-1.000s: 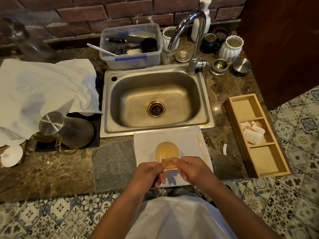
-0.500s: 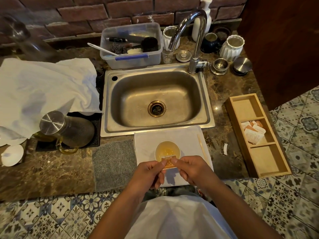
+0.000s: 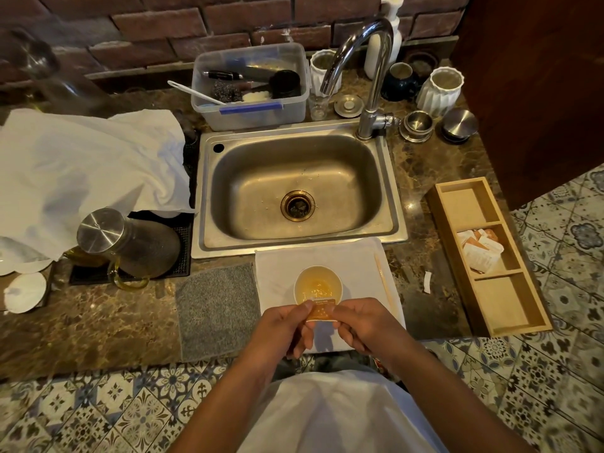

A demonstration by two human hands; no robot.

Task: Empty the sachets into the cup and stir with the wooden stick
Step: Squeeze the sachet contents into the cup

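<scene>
A white paper cup with amber liquid stands on a white napkin in front of the sink. Just at its near rim I hold an orange sachet between both hands: my left hand pinches its left edge, my right hand its right edge. The wooden stick lies on the napkin to the right of the cup. More sachets sit in the middle compartment of a wooden tray at the right.
Behind the napkin is a steel sink with a tap. A grey cloth lies left of the napkin, a glass jug farther left. A torn paper scrap lies beside the tray. The counter edge runs just below my hands.
Both hands with the sachet have shifted slightly up toward the cup's near rim. Nothing else has moved.
</scene>
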